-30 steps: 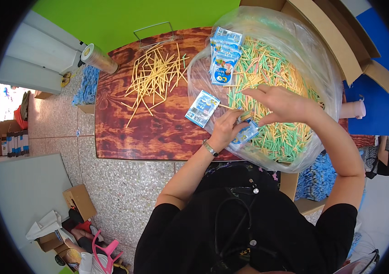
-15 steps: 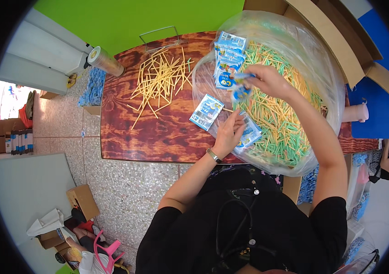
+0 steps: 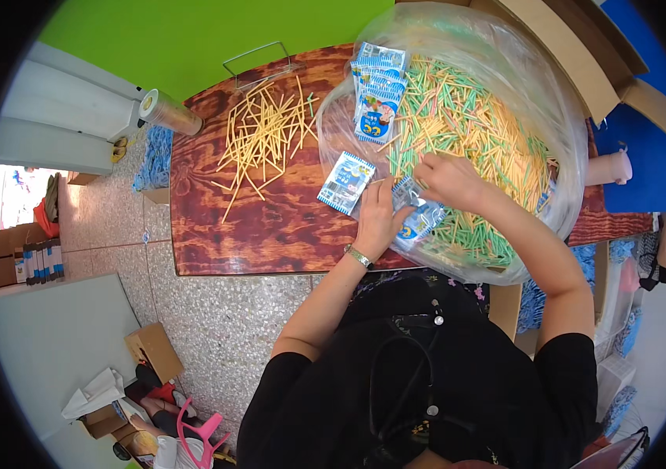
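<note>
My left hand (image 3: 380, 217) has its fingers and thumb closed round one side of a small blue-and-white packet (image 3: 405, 191). At that packet's upper right edge, my right hand (image 3: 451, 183) pinches with bent fingers; its fingertips are partly hidden. More blue-and-white packaging (image 3: 425, 221) lies just below the hands. A flat packet (image 3: 346, 183) rests left of my left hand. Farther off, an overlapping row of packets (image 3: 380, 109) lies on the clear plastic bag (image 3: 336, 117). Thin green, yellow and pinkish sticks (image 3: 497, 133) fill the bag beside my right hand.
Loose yellow sticks (image 3: 264, 137) spread over the reddish wooden table (image 3: 231, 242), near a wire stand (image 3: 258, 66). A clear cylindrical container (image 3: 169, 113) stands at the left edge. An open cardboard box (image 3: 559, 39) is behind the bag, a pink cup (image 3: 610, 167) to its right.
My right hand has come nearer and down from the packet row, bringing a packet to my left hand. Both hands now meet at it. The view has shifted slightly.
</note>
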Demonstrator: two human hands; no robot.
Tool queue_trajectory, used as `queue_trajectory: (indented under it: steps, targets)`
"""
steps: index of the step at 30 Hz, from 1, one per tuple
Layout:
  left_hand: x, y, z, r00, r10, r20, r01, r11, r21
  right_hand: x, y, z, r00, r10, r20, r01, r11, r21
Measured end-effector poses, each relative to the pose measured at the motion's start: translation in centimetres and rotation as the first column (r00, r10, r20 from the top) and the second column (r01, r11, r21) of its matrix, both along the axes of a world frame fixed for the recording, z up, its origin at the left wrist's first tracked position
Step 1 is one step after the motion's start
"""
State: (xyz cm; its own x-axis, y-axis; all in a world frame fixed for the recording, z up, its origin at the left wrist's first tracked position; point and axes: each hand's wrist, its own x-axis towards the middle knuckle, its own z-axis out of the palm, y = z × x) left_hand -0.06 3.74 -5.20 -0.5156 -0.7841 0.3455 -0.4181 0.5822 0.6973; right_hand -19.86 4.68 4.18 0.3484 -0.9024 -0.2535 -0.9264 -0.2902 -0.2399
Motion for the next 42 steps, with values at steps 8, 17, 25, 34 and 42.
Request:
queue_trajectory:
  steps: [8, 17, 25, 34, 42]
  targets:
    - [-0.1, -0.9, -0.3, 0.999, -0.045, 0.000, 0.045, 0.999, 0.011, -0.5, 4.5, -2.4, 0.900, 0.399, -0.175, -0.434, 0.849, -0.302]
    - [0.8, -2.6, 1.9, 0.973, -0.153, -0.175, 0.149, 0.988, -0.039, -1.9, 3.0, 1.7, 0.668, -0.281, 0.689, 0.318, 0.945, 0.078]
    - [-0.4, -1.1, 4.1, 0.670, 0.268, -0.692, 0.587, 0.380, 0.715, -2.7, 2.2, 1.1, 0.189, -0.539, 0.821, 0.329, 0.823, 0.464]
    - [-2.9, -1.5, 6.7, 0.406, 0.626, -0.666, 0.697, 0.260, 0.669, -1.1, 4.5, -1.0, -0.041, -0.626, 0.779, 0.182, 0.762, 0.621]
    - [-3.1, -2.3, 7.8, 0.982, -0.056, -0.179, 0.119, 0.923, 0.366, -1.9, 1.9, 5.6, 0.889, 0.048, 0.456, 0.083, 0.961, -0.262]
